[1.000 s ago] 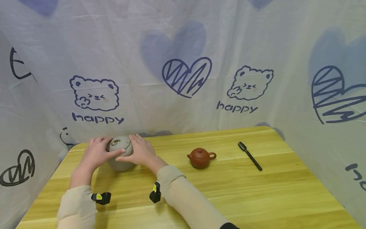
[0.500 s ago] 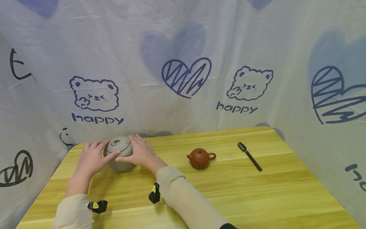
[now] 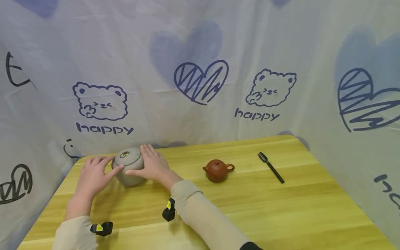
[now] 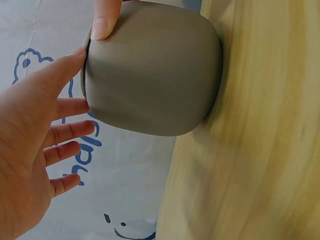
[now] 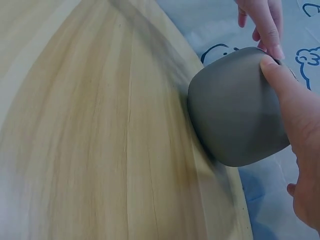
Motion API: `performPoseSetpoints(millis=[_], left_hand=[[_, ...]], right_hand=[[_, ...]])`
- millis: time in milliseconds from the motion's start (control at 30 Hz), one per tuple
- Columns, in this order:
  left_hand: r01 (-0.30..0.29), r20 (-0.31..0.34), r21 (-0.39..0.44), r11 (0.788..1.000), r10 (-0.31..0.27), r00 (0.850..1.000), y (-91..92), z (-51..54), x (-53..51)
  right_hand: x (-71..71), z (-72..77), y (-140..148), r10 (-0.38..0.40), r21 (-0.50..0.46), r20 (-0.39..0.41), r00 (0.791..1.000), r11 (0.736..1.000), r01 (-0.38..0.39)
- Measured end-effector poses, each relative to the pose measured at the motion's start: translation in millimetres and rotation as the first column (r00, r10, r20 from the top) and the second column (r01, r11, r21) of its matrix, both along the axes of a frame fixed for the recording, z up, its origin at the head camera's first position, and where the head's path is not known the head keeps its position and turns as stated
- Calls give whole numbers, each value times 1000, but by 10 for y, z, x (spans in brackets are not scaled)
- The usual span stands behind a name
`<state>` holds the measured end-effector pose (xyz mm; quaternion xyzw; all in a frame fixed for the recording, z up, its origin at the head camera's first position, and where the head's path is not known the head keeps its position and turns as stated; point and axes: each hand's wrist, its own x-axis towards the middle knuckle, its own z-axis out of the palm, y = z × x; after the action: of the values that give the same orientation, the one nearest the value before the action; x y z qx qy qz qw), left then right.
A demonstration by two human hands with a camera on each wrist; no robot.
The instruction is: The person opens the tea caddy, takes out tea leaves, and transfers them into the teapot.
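At the table's back left stands a grey rounded jar (image 3: pixel 129 178), its lid (image 3: pixel 131 158) on top bearing a small gold mark. My right hand (image 3: pixel 154 164) grips the jar from the right, thumb across the front and fingers at the far side. My left hand (image 3: pixel 93 176) is at the left side, thumb tip touching the lid's rim. In the left wrist view, the left hand's (image 4: pixel 32 130) fingers are spread and fairly straight, most of them apart from the jar. The right wrist view shows the right thumb (image 5: pixel 277 75) pressing near the lid seam.
A small reddish-brown teapot (image 3: pixel 217 171) stands right of the jar, spout to the left. Farther right lies a black scoop (image 3: pixel 271 167) with a long handle. Behind the wooden table (image 3: pixel 250 208) hangs a printed white cloth (image 3: pixel 150 104).
My left hand has drawn back leftward from around the lid, its fingers loosening. My right hand stays on the jar. The head view has shifted slightly; teapot and scoop stay put.
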<state>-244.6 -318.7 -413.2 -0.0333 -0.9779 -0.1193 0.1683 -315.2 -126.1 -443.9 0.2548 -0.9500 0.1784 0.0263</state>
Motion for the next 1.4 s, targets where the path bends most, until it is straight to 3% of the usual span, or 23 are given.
performPoseSetpoints(millis=[233, 633, 900, 1067, 1400], left_hand=[[-3, 6, -21, 1000, 3, 1000, -30, 33, 80], [17, 24, -45, 999, -16, 1000, -9, 115, 249], [34, 138, 5, 999, -34, 990, 150, 140, 331], [36, 176, 17, 999, -38, 984, 302, 176, 322], [51, 154, 73, 996, -62, 986, 770, 240, 178]], right_hand=[[38, 44, 80, 36, 66, -28, 999, 997, -34], [106, 180, 406, 89, 158, -145, 985, 985, -66], [122, 186, 768, 75, 143, -178, 981, 989, -50], [163, 232, 1026, 60, 151, -186, 981, 988, -32], [119, 242, 1533, -29, 104, -152, 988, 994, 45]])
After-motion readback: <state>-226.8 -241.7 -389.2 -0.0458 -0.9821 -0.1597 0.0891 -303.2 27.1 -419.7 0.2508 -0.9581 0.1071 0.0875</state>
